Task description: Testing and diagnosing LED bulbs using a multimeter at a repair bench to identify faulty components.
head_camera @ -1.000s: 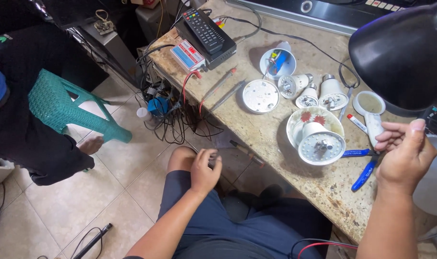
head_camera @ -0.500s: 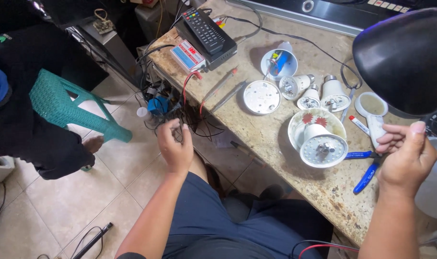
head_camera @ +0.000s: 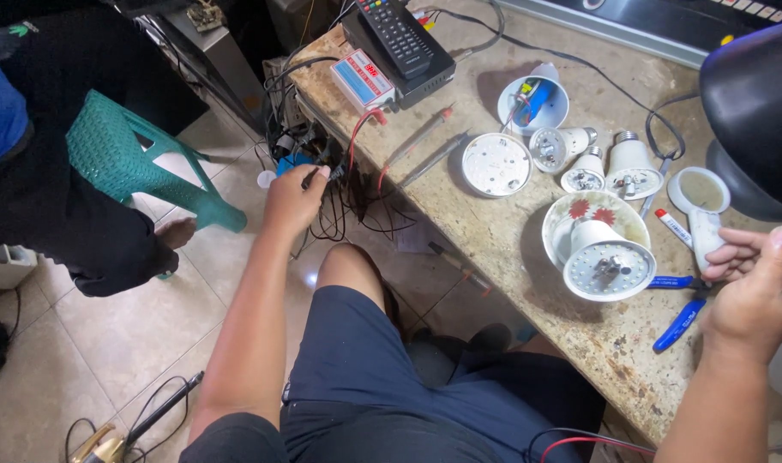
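Note:
My left hand (head_camera: pixel 292 199) reaches down past the counter edge into a tangle of dark wires (head_camera: pixel 348 201), its fingers closed on a black plug (head_camera: pixel 320 176). My right hand (head_camera: pixel 755 287) is raised at the right over the stone counter (head_camera: pixel 502 236), fingers curled in and thumb up; nothing shows inside it. Just left of it an open LED bulb (head_camera: pixel 608 266) lies face up in a white flowered bowl (head_camera: pixel 590 214). Blue-handled pliers (head_camera: pixel 678 321) lie below that hand, and a white magnifier (head_camera: pixel 700 190) lies above it.
Several bulb bases (head_camera: pixel 586 171), a white round cover (head_camera: pixel 496 165), a cup (head_camera: pixel 532 103), a small meter (head_camera: pixel 365 79) with probes and a remote (head_camera: pixel 400 39) sit on the counter. A black lamp head (head_camera: pixel 755 111) hangs at right. A green stool (head_camera: pixel 125 159) and another person (head_camera: pixel 65 206) stand at left.
My left hand has left my knee and moved up and forward into the wires under the counter edge. My right hand has stayed raised in about the same place.

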